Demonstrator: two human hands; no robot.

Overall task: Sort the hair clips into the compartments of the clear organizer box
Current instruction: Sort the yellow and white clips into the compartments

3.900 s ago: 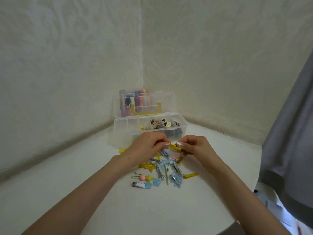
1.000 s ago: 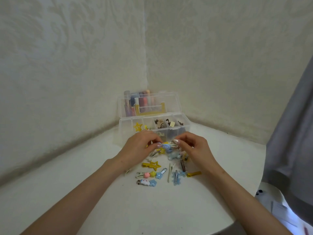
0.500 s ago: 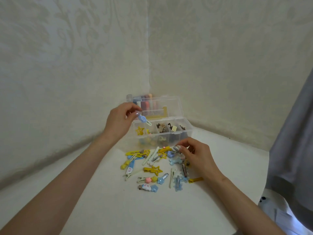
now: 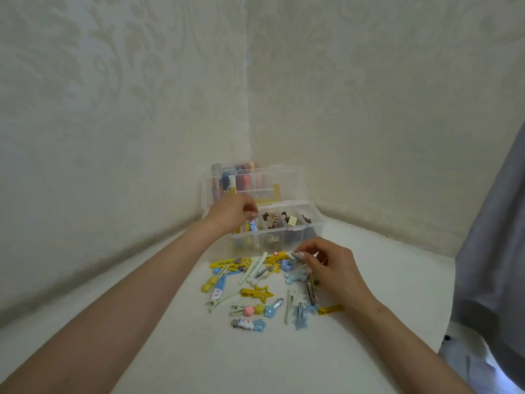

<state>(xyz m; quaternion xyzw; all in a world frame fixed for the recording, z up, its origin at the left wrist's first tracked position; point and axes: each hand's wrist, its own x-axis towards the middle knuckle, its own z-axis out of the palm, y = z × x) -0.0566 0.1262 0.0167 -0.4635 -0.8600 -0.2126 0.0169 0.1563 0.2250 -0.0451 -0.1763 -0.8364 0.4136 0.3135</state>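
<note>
Pinching small blue clip (image 4: 252,225) w/ left hand (image 4: 235,211), mid-frame, just over left-end compartment of clear organizer box (image 4: 301,230). Pinching silvery clip (image 4: 295,255) w/ right hand (image 4: 332,268) at upper right of loose pile (image 4: 255,294), center-low. Prob. v. light, stiff plastic + metal, slick, springy; best taken by flat body btw thumb & fingertip. Smooth white surface (image 4: 199,351), so likely to skid if nudged. Patterned walls (image 4: 113,109) meeting in corner behind box; grey fabric (image 4: 497,251) at right edge.

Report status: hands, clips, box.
Left hand pinches blue clip over box, left compartment. Right hand pinches silver clip at pile. Nothing blocking.
</note>
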